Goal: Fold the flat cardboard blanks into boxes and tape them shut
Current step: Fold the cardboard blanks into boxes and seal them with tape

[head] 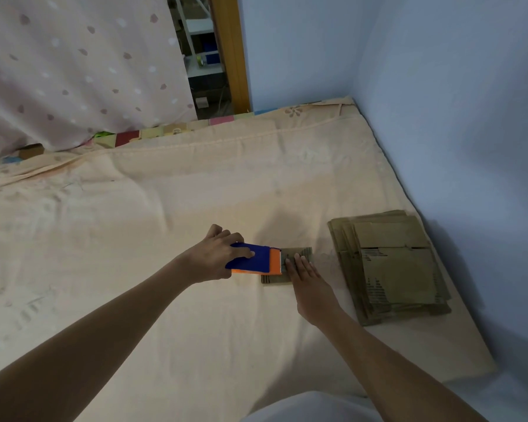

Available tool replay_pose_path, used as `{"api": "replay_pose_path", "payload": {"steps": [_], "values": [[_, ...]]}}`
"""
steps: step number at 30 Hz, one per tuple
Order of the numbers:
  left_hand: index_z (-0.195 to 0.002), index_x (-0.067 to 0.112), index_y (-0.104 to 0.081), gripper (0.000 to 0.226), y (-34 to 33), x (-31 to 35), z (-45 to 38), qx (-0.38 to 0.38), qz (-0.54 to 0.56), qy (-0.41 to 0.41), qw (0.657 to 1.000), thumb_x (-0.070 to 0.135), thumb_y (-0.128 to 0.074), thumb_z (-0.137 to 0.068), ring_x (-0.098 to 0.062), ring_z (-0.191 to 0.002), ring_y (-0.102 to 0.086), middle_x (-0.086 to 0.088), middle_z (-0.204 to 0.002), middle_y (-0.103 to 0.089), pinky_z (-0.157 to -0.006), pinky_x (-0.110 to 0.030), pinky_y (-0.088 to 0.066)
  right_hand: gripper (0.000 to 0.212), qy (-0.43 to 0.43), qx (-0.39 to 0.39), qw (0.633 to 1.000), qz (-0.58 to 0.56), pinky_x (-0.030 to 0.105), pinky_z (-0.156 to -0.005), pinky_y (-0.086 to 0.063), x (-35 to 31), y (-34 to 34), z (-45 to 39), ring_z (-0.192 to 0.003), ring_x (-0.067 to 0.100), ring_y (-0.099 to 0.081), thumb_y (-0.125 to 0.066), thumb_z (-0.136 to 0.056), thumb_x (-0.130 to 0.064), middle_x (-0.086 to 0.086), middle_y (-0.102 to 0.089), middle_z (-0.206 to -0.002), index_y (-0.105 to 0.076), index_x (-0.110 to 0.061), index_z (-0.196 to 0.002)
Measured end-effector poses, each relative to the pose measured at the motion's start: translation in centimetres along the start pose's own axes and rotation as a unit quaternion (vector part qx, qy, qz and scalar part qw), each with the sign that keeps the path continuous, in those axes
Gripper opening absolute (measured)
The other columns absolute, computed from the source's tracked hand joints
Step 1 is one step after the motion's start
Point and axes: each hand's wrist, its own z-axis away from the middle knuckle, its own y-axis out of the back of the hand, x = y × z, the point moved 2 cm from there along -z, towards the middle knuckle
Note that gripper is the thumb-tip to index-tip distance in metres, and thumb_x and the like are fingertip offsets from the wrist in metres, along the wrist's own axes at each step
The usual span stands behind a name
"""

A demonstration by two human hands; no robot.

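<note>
A small folded cardboard box lies on the peach bedsheet in the middle of the view. My left hand grips a blue and orange tape dispenser, whose toothed edge rests on the box's top. My right hand lies flat on the box with straight fingers, pressing it down just right of the dispenser's edge. A stack of flat cardboard blanks lies to the right of the box, near the wall.
The blue wall runs along the bed's right side and far corner. A dotted pink curtain hangs at the far left, beside a doorway with a yellow frame. The mattress edge falls off at lower right.
</note>
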Motion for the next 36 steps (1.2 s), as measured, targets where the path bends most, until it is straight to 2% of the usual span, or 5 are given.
{"api": "replay_pose_path", "payload": {"steps": [5, 11, 21, 26, 36], "values": [[-0.130, 0.031, -0.053, 0.057, 0.0, 0.2, 0.2, -0.012, -0.008, -0.006, 1.000, 0.023, -0.073, -0.077, -0.020, -0.105, -0.054, -0.001, -0.125, -0.056, -0.097, -0.039, -0.034, 0.089, -0.001, 0.015, 1.000, -0.022, 0.041, -0.112, -0.035, 0.2, -0.3, -0.1, -0.139, 0.032, -0.046, -0.087, -0.068, -0.012, 0.019, -0.046, -0.150, -0.047, -0.004, -0.147], [-0.125, 0.031, -0.051, 0.054, 0.2, -0.1, 0.4, -0.032, -0.030, 0.002, 0.999, 0.022, -0.070, -0.075, -0.019, -0.097, -0.056, -0.001, -0.117, -0.058, -0.098, -0.037, -0.036, 0.079, 0.001, 0.021, 0.999, -0.040, 0.034, -0.119, 0.007, 0.2, 0.2, -0.1, -0.155, 0.029, 0.004, -0.050, -0.100, -0.012, 0.015, 0.005, -0.166, 0.002, -0.008, -0.159], [-0.141, 0.030, -0.044, 0.057, 0.3, 0.4, 0.4, -0.097, 0.092, 0.055, 0.989, 0.020, -0.063, -0.089, -0.011, -0.098, -0.043, -0.001, -0.131, -0.047, -0.076, -0.019, -0.037, 0.099, 0.000, 0.000, 1.000, -0.029, 0.044, -0.112, -0.035, -0.2, -1.0, -0.7, -0.138, 0.037, -0.046, -0.090, -0.059, -0.016, 0.024, -0.044, -0.150, -0.045, -0.001, -0.146], [-0.142, 0.032, -0.044, 0.060, 0.5, -0.1, 0.7, -0.105, 0.109, 0.064, 0.986, 0.020, -0.065, -0.087, -0.011, -0.096, -0.045, 0.001, -0.126, -0.047, -0.074, -0.019, -0.037, 0.086, 0.007, 0.015, 0.999, -0.033, 0.037, -0.121, 0.006, 0.3, -0.3, -0.1, -0.153, 0.029, 0.008, -0.055, -0.097, -0.013, 0.014, 0.014, -0.161, 0.004, -0.008, -0.158], [-0.139, 0.034, -0.046, 0.060, 0.8, -1.2, 0.7, -0.108, 0.104, 0.059, 0.987, 0.021, -0.069, -0.085, -0.010, -0.100, -0.045, 0.002, -0.125, -0.049, -0.076, -0.018, -0.039, 0.084, 0.015, 0.020, 0.999, -0.046, 0.036, -0.122, 0.000, 0.2, 0.4, -0.1, -0.155, 0.028, 0.001, -0.056, -0.097, -0.015, 0.013, 0.005, -0.166, 0.001, -0.010, -0.159]]}}
